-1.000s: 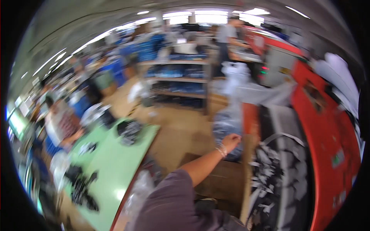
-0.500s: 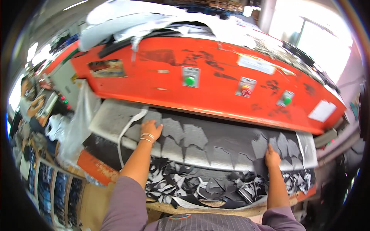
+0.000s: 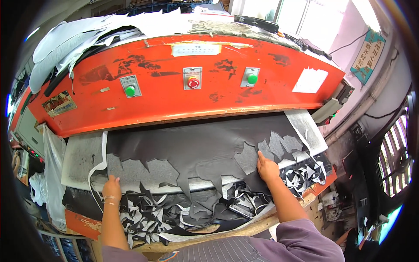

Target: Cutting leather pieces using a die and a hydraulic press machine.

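A black leather-like sheet (image 3: 196, 139) with jagged cut-out gaps lies over the worn pale cutting board (image 3: 80, 157). Its near edge hangs in ragged points past the board's front. My left hand (image 3: 112, 188) is closed on the sheet's near-left edge, beside a loose white-edged strip (image 3: 99, 167). Farther right, my right hand (image 3: 267, 168) pinches the sheet next to one of its gaps, thumb uppermost. Grey board shows through the gaps. The fingertips of both hands are partly hidden.
Above the board spans a red press beam (image 3: 166, 98) with two green buttons and a red one (image 3: 193, 82). Black and pale offcuts (image 3: 144, 218) heap along the front ledge. White sheets (image 3: 87, 37) are piled on top. A plastic bag (image 3: 53, 174) hangs at left.
The sheet has come nearer to me, its ragged edge now over the board's front. My left hand has moved from lying on the board to its near edge. The view has swung right.
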`<state>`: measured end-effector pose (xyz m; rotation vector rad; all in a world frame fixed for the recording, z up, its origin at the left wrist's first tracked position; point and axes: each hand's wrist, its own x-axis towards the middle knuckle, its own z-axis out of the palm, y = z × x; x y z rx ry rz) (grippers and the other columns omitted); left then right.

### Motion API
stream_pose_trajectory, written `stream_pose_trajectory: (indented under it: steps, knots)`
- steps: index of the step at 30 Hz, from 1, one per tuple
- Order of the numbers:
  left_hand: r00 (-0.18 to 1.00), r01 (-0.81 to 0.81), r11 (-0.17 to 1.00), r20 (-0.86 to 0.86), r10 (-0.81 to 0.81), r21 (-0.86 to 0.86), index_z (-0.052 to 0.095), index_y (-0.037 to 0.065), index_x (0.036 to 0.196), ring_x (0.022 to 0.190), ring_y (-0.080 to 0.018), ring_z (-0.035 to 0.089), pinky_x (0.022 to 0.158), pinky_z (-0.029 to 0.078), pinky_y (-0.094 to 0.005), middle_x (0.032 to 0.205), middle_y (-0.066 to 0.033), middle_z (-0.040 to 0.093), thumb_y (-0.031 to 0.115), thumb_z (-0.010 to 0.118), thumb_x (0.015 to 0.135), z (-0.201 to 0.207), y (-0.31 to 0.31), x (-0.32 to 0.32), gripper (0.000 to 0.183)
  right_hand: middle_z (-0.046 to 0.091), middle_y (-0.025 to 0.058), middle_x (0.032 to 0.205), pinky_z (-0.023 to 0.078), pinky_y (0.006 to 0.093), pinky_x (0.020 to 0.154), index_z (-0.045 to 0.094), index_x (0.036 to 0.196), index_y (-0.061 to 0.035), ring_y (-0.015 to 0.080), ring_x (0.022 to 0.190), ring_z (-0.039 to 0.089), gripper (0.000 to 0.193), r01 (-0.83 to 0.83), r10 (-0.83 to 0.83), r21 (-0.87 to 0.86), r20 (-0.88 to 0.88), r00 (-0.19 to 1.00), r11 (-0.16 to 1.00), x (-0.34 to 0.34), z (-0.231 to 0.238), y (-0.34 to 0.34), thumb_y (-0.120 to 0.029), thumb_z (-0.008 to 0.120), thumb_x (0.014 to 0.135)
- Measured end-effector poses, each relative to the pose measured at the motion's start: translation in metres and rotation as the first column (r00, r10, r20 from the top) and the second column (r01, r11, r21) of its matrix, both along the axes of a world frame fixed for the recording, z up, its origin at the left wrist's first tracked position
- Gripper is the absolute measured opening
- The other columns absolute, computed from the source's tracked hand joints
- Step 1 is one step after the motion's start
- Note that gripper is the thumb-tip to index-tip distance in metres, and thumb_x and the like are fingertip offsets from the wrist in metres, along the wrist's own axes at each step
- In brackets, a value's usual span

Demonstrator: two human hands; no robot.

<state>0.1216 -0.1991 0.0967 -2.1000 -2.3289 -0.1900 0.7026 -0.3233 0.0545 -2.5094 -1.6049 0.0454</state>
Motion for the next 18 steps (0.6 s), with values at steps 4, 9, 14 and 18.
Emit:
stream_pose_trajectory:
  steps: [4,9,14,18]
  knots:
    - [1.0,-0.013,0.998,0.025,0.012,0.059,0.049,0.005,0.092,0.078,-0.0466,0.061,0.067,0.045,-0.055,0.08,-0.0246,0.064,0.03,0.049,0.096,-0.002,-0.04,-0.006,0.025,0.068,0.0171,0.084,0.052,0.0485,0.066,0.047,0.135,-0.0186,0.0369,0.073,0.066,0.044,0.016,-0.017,-0.008,-0.012,1.0,1.0,0.001,0.003,-0.03,-0.032,0.048,0.094]
    - [0.999,-0.018,0.997,0.043,0.015,0.075,0.05,0.006,0.088,0.074,-0.0455,0.06,0.063,0.044,-0.0537,0.075,-0.0226,0.063,0.029,0.052,0.094,-0.005,-0.076,-0.019,0.024,0.068,0.0169,0.083,0.052,0.0488,0.065,0.046,0.136,-0.0186,0.0365,0.072,0.066,0.045,-0.013,0.011,-0.036,-0.073,0.997,0.999,-0.002,-0.003,-0.057,-0.033,0.047,0.094]
    - [1.0,-0.008,1.0,0.012,0.008,-0.015,0.051,0.006,0.086,0.073,-0.0439,0.06,0.064,0.046,-0.0512,0.073,-0.021,0.063,0.029,0.058,0.09,-0.001,-0.092,-0.012,0.024,0.067,0.019,0.082,0.05,0.0511,0.067,0.047,0.135,-0.0196,0.0396,0.072,0.064,0.043,-0.009,0.011,0.02,-0.108,0.994,1.0,0.011,-0.006,-0.075,-0.034,0.046,0.095]
    - [0.991,0.037,0.986,0.131,-0.016,-0.165,0.056,0.005,0.094,0.091,-0.0397,0.06,0.078,0.045,-0.0494,0.093,-0.0208,0.064,0.027,0.063,0.086,0.02,-0.088,-0.02,0.025,0.065,0.0156,0.093,0.048,0.0465,0.074,0.053,0.13,-0.0151,0.0362,0.083,0.062,0.043,-0.092,0.101,0.138,-0.059,0.993,0.986,0.012,0.013,-0.096,-0.023,0.057,0.088]
